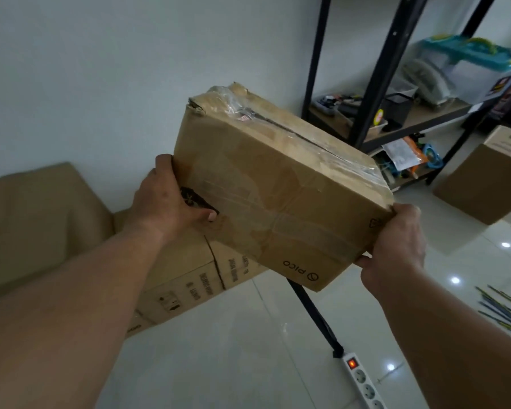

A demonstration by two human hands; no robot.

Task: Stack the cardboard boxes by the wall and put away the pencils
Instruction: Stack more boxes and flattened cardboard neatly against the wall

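While held up tilted between both hands, taped brown cardboard box: left hand clamped on one end, right hand gripping other corner. Level first. Lower flat onto printed brown cardboard box below left hand, by white wall. Thin blue-green pencils on floor beyond right hand.

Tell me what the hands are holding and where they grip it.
Both hold one taped cardboard box: left hand on its left end, right hand at its lower right corner.

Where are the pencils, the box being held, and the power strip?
pencils [506, 309]: head view, middle of the pile.
held box [278, 196]: head view, its broad side.
power strip [363, 382]: head view, its white body.
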